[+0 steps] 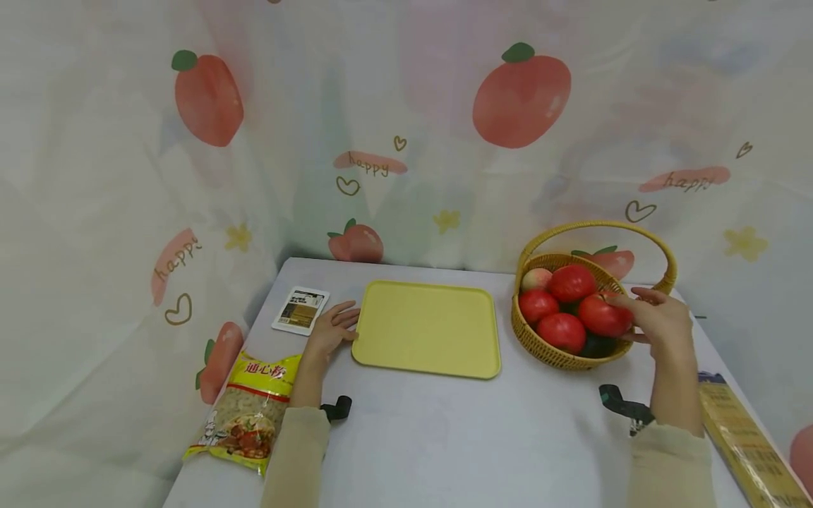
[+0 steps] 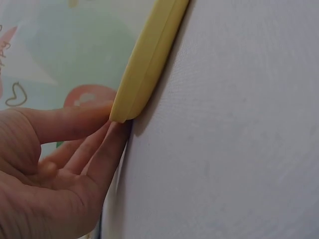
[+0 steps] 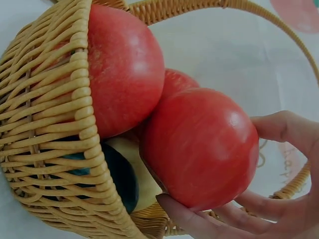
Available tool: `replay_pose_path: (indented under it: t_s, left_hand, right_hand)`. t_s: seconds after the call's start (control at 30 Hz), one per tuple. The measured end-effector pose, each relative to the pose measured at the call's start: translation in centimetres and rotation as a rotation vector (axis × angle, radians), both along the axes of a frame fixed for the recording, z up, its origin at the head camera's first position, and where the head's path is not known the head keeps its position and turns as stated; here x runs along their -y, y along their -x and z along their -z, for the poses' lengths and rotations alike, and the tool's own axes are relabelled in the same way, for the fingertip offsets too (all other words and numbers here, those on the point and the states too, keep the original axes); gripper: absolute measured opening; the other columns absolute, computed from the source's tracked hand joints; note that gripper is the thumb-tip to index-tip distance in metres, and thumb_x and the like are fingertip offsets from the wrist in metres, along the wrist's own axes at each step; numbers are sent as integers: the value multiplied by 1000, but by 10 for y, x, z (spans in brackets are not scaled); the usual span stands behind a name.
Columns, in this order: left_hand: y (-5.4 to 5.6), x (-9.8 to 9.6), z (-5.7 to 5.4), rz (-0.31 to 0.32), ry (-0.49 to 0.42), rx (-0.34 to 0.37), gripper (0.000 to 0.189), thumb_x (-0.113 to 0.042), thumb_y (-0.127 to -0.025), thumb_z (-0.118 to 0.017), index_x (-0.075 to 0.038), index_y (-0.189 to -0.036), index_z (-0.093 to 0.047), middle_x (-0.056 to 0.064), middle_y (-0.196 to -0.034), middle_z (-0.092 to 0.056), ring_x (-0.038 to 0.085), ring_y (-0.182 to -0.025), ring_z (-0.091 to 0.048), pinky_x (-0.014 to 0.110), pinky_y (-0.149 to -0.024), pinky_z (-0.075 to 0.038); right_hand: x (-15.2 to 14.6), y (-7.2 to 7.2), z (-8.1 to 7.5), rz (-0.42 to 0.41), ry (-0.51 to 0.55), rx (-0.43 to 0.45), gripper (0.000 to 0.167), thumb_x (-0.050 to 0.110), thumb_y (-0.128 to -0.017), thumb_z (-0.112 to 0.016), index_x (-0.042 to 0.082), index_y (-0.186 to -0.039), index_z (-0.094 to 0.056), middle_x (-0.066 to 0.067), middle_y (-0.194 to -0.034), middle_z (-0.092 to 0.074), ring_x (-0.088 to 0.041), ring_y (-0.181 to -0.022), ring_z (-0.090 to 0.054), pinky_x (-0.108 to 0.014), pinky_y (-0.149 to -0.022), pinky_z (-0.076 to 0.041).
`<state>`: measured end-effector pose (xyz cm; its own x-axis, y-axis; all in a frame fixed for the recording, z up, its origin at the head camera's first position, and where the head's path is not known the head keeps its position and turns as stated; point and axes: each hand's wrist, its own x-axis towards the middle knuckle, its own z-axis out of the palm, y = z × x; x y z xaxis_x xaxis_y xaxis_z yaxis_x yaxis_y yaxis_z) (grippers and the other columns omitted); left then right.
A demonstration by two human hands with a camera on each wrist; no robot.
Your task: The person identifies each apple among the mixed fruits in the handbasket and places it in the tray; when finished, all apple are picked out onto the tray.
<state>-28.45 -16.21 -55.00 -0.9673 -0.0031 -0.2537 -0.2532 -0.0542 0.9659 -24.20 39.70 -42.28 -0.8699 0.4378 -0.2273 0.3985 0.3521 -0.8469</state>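
My left hand (image 1: 329, 334) lies at the left edge of a yellow tray (image 1: 425, 328), fingers fairly straight. In the left wrist view its thumb (image 2: 75, 122) touches the tray's rim (image 2: 147, 64); the other fingertips are partly hidden behind the tray corner. My right hand (image 1: 660, 321) grips a red apple (image 1: 603, 315) at the right side of a wicker basket (image 1: 540, 346). The right wrist view shows thumb and fingers around this apple (image 3: 202, 149), which sits above the basket's rim beside other red fruit (image 3: 124, 69).
Several red fruits, a pale peach-like fruit (image 1: 536, 279) and something dark green (image 1: 597, 346) fill the basket, whose handle (image 1: 597, 224) arches above. A white package (image 1: 301, 310) and pasta bag (image 1: 250, 409) lie left. A long yellowish pack (image 1: 749, 441) lies right. Patterned cloth hangs behind.
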Motion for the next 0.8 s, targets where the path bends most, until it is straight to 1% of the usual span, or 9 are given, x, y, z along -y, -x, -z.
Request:
replay_pose_path:
  t_s: [0.13,0.2,0.23,0.37,0.47,0.57,0.6,0.67,0.8]
  left_hand:
    - [2,0,-1,-5,0,4,76,27,-82,-63,-3,-151,-53,21,-147,-59,32,-138,-56,25,-90,-56]
    - [2,0,-1,-10,-14,5,76,28,-82,-62,-2,-151,-52,22,-147,-59,33,-138,-56,26,-91,-57]
    - [3,0,-2,-12,-18,8,76,28,-82,-62,-3,-151,-52,22,-147,-59,33,-138,-56,27,-92,-57]
    - [3,-1,-2,-20,-45,17,76,29,-82,-61,-2,-151,-52,22,-147,-59,32,-137,-56,26,-89,-58]
    - [3,-1,0,-22,-63,20,74,28,-84,-61,-3,-151,-52,20,-147,-59,31,-137,-57,25,-88,-58]
    - [3,0,2,-21,-68,26,72,26,-85,-61,-2,-151,-52,20,-147,-59,30,-138,-57,25,-89,-58]
    - [2,0,2,-21,-67,31,72,26,-85,-61,-2,-151,-52,19,-147,-59,31,-137,-57,26,-89,-58]
    - [2,1,4,-24,-65,36,71,26,-85,-61,-2,-150,-52,19,-147,-59,30,-137,-57,26,-90,-59]
    - [1,2,6,-29,-76,35,70,26,-85,-61,-1,-149,-53,20,-147,-60,31,-137,-57,30,-92,-59]
  right_hand:
    - [0,-4,-8,17,55,-39,76,44,-93,-77,11,-154,-46,1,-118,-49,-3,-79,-59,-31,-66,-64]
    - [1,-5,-12,27,109,-73,69,39,-91,-80,17,-150,-50,5,-111,-48,-1,-79,-59,-30,-63,-63]
    - [2,-6,-14,32,137,-86,67,38,-90,-81,20,-147,-52,6,-109,-48,0,-78,-60,-29,-62,-63]
    - [9,-10,-23,27,282,-151,63,33,-86,-87,23,-141,-56,5,-108,-50,-3,-78,-61,-28,-60,-62]
    - [16,-10,-28,-10,394,-205,55,28,-87,-87,25,-134,-59,9,-104,-59,-4,-78,-64,-27,-61,-62]
    - [23,-9,-32,-69,505,-265,39,21,-90,-83,25,-124,-64,12,-97,-69,-6,-78,-70,-30,-62,-63]
    - [26,-9,-32,-87,540,-285,34,17,-92,-81,25,-121,-66,12,-98,-70,-7,-78,-72,-32,-62,-63]
    - [31,-8,-33,-121,613,-317,27,13,-94,-77,22,-119,-71,10,-106,-68,-10,-81,-74,-35,-62,-64]
    - [45,-4,-34,-166,679,-349,30,9,-96,-74,17,-126,-73,4,-126,-55,-11,-88,-74,-38,-64,-64]
